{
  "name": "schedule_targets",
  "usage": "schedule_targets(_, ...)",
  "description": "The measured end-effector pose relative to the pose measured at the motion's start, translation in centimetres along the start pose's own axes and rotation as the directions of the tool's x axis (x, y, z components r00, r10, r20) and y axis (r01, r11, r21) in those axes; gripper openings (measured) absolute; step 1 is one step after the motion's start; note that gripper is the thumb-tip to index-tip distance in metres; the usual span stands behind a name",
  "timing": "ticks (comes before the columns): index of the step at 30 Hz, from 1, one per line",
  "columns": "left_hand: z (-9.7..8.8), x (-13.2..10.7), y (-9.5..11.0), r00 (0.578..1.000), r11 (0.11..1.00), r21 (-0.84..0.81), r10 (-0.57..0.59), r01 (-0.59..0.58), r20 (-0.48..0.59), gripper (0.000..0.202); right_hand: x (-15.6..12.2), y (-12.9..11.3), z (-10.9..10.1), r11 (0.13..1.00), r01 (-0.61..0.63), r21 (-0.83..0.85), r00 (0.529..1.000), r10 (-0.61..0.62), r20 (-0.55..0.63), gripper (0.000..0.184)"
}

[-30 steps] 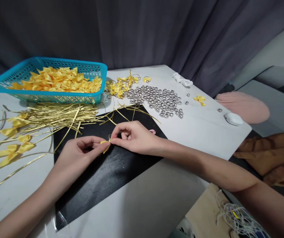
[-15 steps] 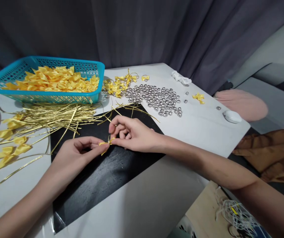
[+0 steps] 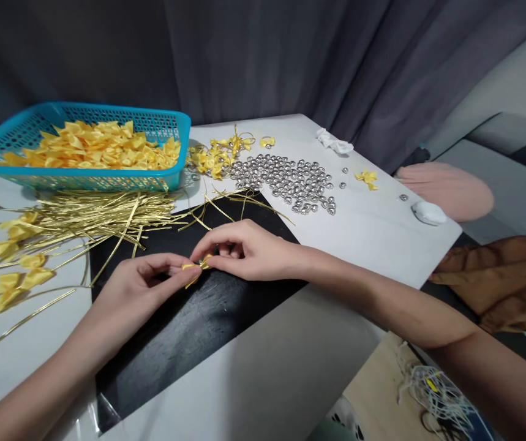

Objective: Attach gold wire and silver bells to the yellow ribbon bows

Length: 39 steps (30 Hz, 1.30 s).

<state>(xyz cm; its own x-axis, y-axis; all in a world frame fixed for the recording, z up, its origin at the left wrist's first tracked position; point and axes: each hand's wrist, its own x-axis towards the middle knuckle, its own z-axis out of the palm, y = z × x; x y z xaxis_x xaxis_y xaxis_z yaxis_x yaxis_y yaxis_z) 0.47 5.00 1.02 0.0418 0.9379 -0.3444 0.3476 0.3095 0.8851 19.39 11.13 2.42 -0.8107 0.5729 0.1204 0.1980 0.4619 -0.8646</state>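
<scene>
Between my two hands, just over the black mat (image 3: 189, 331), is a small yellow ribbon bow (image 3: 191, 267). Thumb and fingers of my left hand (image 3: 152, 285) pinch its left side. My right hand (image 3: 248, 251) has its thumb and index finger closed on the bow's right part, the other fingers curled in. The bow's middle is mostly covered by fingertips. Past my hands lies a bundle of gold twist ties (image 3: 101, 214), with several loose ones at the mat's far edge. More yellow ribbon bows (image 3: 8, 291) rest on the table to the left.
A blue basket (image 3: 182, 153) full of yellow ribbon pieces stands at the back left. Silver heart-shaped beads (image 3: 290, 177) spread over the white table (image 3: 373, 239), beside finished-looking yellow bows (image 3: 217, 159). Toward the right edge are crumpled white paper (image 3: 334, 142) and a white object (image 3: 428, 213).
My right index finger has come down toward the bow and now meets the thumb there. The left hand keeps its pinch. The whole view has shifted slightly.
</scene>
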Motion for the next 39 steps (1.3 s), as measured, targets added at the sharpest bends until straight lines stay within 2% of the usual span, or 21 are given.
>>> schedule_targets(5,-0.1,0.0,0.0,0.999,1.000,-0.004,-0.014,0.013,-0.029,0.026,-0.2,0.3,-0.4,0.935,0.261,-0.238,0.965,-0.260,0.036,0.012)
schedule_targets(9,0.1,0.0,0.2,0.998,0.999,-0.007,-0.035,0.035,-0.053,0.029,-0.4,0.6,-0.4,0.862,0.331,-0.383,0.943,-0.314,0.109,0.017)
schedule_targets(15,0.2,-0.1,0.3,0.997,0.998,-0.009,-0.057,0.057,-0.058,0.033,-0.7,0.8,-0.1,0.804,0.298,-0.514,0.952,-0.286,0.105,0.019)
schedule_targets(19,0.2,0.0,0.2,0.999,1.000,0.008,0.002,-0.002,-0.032,0.030,-0.6,0.5,-0.3,0.877,0.288,-0.385,0.953,-0.302,0.025,0.017)
schedule_targets(21,0.3,0.0,0.3,0.999,0.999,0.031,0.040,-0.039,-0.026,0.028,-0.5,0.3,-0.4,0.905,0.284,-0.318,0.955,-0.295,0.013,0.033)
schedule_targets(23,0.3,0.0,0.3,0.998,0.997,0.046,0.066,-0.065,-0.019,0.027,-0.2,0.1,-0.6,0.917,0.261,-0.302,0.965,-0.243,0.095,0.044)
schedule_targets(24,0.3,0.1,0.3,0.997,0.996,0.050,0.072,-0.072,-0.017,0.026,0.0,-0.1,-0.7,0.918,0.242,-0.314,0.968,-0.203,0.150,0.043)
schedule_targets(26,0.3,0.0,0.4,0.996,0.994,0.070,0.090,-0.090,-0.007,0.027,0.3,-0.3,-1.1,0.910,0.209,-0.359,0.964,-0.130,0.233,0.031)
schedule_targets(29,0.2,0.0,0.5,0.997,0.987,0.137,0.081,-0.080,-0.002,0.031,0.7,-0.7,-1.9,0.883,0.177,-0.434,0.953,-0.045,0.299,0.018)
schedule_targets(33,0.2,-0.1,0.7,0.997,0.979,0.189,0.081,-0.083,0.015,0.035,1.1,-1.3,-2.8,0.846,0.200,-0.495,0.945,-0.033,0.325,0.013)
schedule_targets(36,0.3,-0.1,0.6,0.994,0.976,0.193,0.102,-0.106,0.029,0.035,1.4,-1.4,-3.0,0.866,0.222,-0.448,0.933,-0.055,0.356,0.016)
schedule_targets(39,0.3,0.0,0.5,0.993,0.972,0.202,0.115,-0.120,0.035,0.035,1.7,-1.1,-3.0,0.953,0.115,-0.280,0.923,0.002,0.384,0.021)
